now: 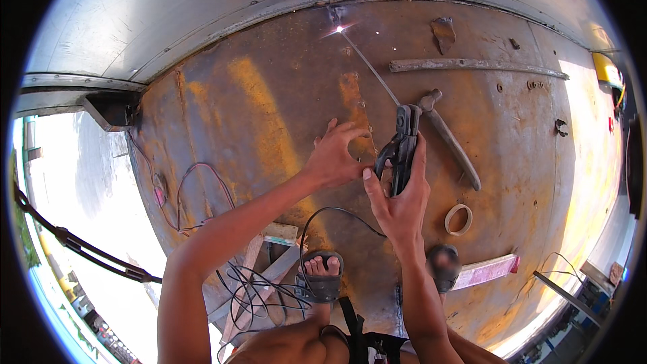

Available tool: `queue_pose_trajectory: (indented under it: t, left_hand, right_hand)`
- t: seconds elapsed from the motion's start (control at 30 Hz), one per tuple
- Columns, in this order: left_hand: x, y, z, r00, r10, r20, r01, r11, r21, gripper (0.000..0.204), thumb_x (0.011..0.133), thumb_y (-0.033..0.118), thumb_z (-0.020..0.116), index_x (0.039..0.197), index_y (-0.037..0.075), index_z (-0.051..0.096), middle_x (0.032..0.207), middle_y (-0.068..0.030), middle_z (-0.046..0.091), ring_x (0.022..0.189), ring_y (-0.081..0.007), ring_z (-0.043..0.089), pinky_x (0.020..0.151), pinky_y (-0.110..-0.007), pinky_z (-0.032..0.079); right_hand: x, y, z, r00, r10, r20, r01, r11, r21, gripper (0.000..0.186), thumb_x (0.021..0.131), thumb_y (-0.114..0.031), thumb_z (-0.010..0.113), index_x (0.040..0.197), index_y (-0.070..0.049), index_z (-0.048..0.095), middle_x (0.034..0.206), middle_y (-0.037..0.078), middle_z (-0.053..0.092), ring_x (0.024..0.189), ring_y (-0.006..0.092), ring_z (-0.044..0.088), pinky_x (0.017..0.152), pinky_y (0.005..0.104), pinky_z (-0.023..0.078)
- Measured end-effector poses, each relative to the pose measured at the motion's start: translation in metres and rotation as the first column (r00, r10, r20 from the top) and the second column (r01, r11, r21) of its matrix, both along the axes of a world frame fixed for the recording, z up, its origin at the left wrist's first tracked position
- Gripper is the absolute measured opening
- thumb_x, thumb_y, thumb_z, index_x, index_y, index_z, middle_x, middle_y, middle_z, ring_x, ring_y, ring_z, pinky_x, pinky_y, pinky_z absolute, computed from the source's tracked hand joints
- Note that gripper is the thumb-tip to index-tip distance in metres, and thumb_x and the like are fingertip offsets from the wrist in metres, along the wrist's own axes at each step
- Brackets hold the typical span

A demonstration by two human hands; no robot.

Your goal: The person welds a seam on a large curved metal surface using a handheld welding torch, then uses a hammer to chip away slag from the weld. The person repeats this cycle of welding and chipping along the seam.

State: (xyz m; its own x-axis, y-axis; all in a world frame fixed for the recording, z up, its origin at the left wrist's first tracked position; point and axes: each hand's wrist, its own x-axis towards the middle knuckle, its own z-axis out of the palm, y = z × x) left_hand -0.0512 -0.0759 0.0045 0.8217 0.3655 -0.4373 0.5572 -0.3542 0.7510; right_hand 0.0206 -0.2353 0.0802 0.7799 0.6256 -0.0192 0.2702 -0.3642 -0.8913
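A black welding electrode holder [406, 140] is in my right hand [402, 212], the fingers wrapped around its handle. From its jaws a thin welding rod [371, 65] runs up and to the left. A bright arc [339, 29] glows at the rod's tip on the rusty steel floor, close to the metal wall. My left hand [335, 155] hovers left of the holder with curved fingers apart and nothing in it. Its thumb comes close to my right thumb; I cannot tell if they touch. Right of the holder lies a hammer [451, 135].
A long metal bar [472, 64] and a rusty metal scrap [443, 34] lie at the far right. A tape-like ring [458, 220] sits near my right foot. Tangled black cable [253, 290] and wood pieces [280, 232] lie by my left foot. The metal wall [222, 7] bounds the far side.
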Motion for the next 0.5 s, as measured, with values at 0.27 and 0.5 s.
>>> queue_pose_trajectory:
  t: [0.27, 0.5]
  left_hand:
    - [-0.0006, 0.0009, -0.0054, 0.999, -0.01, 0.031, 0.01, 1.0, -0.003, 0.08, 0.073, 0.049, 0.092, 0.142, 0.018, 0.067, 0.163, -0.0257, 0.047, 0.159, -0.0496, 0.027, 0.13, -0.057, 0.028]
    - [0.0001, 0.001, -0.0013, 0.999, -0.044, -0.015, 0.042, 0.997, -0.068, 0.09, 0.072, 0.057, 0.089, 0.148, 0.017, 0.063, 0.167, -0.0226, 0.042, 0.162, -0.0509, 0.017, 0.127, -0.072, 0.015]
  right_hand:
    - [0.0007, -0.0001, -0.0036, 1.0, 0.003, 0.017, -0.003, 1.0, 0.024, 0.094, 0.09, -0.015, 0.083, 0.162, 0.006, 0.027, 0.103, 0.015, 0.071, 0.09, 0.0239, 0.073, 0.082, 0.0346, 0.057]
    - [-0.0086, -0.0022, 0.0023, 0.998, -0.059, -0.021, 0.06, 0.998, 0.019, 0.091, 0.093, -0.021, 0.082, 0.163, 0.004, 0.029, 0.101, 0.011, 0.069, 0.084, 0.016, 0.064, 0.078, 0.0302, 0.054]
